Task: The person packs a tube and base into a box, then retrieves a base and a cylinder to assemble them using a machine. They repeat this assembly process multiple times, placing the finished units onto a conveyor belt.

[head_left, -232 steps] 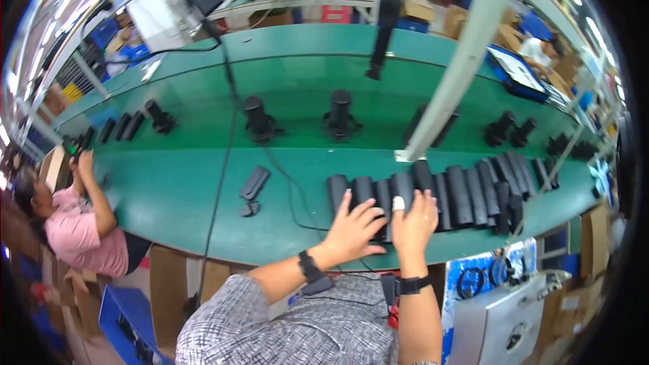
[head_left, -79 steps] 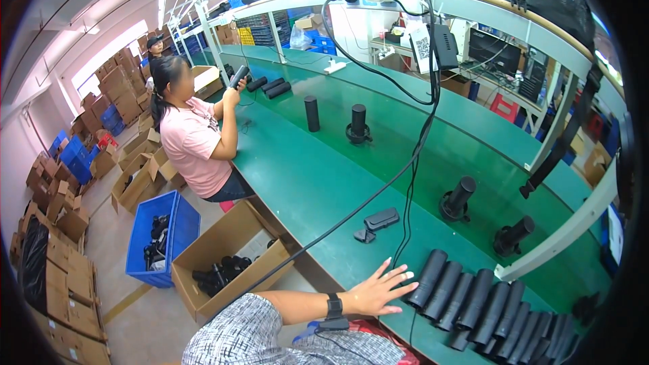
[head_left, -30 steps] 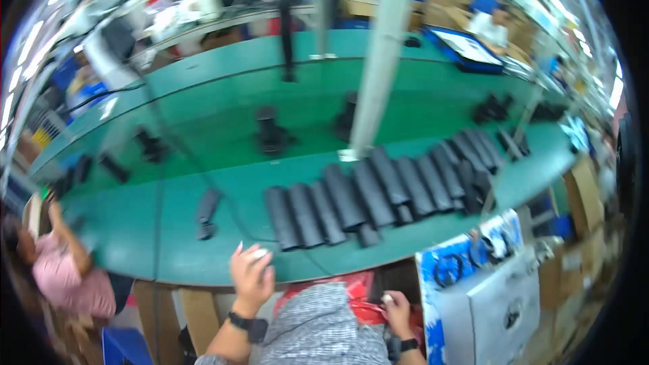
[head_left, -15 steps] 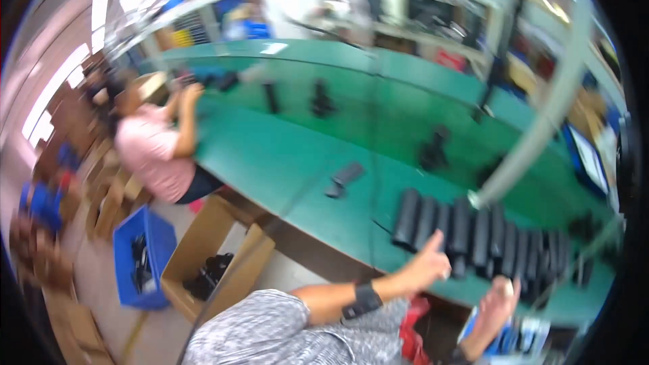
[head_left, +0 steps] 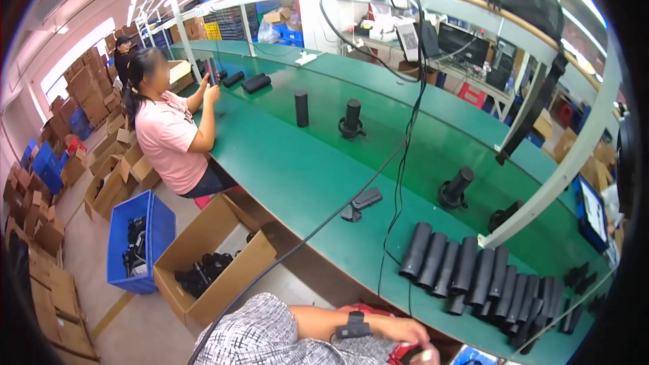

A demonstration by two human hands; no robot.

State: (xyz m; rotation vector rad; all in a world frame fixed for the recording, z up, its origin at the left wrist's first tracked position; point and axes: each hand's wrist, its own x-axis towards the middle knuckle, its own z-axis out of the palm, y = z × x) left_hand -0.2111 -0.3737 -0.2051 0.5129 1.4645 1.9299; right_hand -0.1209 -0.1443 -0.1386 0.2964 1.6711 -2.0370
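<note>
My left hand (head_left: 404,331) is low in front of me at the near table edge, with a black band (head_left: 353,325) round its wrist. Its fingers are smeared by motion, and I see no object in them. A blurred patch of skin below those fingers may be part of my right hand (head_left: 427,355); most of that hand is hidden. Beyond my hands, black cylinders (head_left: 464,263) lie side by side in a heap on the green table (head_left: 284,162). To their left rest a small black block-shaped part (head_left: 367,197) and a smaller dark piece (head_left: 351,215).
Black cylinders with ring bases (head_left: 351,122) stand on the darker green strip. A co-worker in pink (head_left: 172,128) holds a dark cylinder at the far left. A cardboard box (head_left: 223,290) and a blue bin (head_left: 145,277) hold black parts. Black cables (head_left: 405,142) hang across the table.
My hands have dropped from beside the cylinders to the lower edge of the view, and the right one is now mostly out of sight. The view has shifted and sharpened.
</note>
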